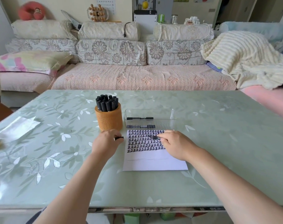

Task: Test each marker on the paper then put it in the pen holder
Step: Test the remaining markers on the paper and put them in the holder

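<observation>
A white paper [153, 164] lies on the table, its upper half filled with rows of black marks. My right hand [174, 145] holds a black marker [153, 137] with its tip over the marked rows. My left hand [105, 143], just left of the paper, pinches the marker's black cap [119, 138]. Behind my left hand stands an orange woven pen holder [108, 119] full of several black markers. A clear plastic tray [149, 117] beyond the paper holds one black marker [140, 118]; another marker [140, 126] appears at its front wall.
The table [218, 143] has a pale green floral glass top. A crumpled clear plastic wrapper [14, 128] lies at the far left. A sofa [137, 78] with cushions and a blanket stands behind the table.
</observation>
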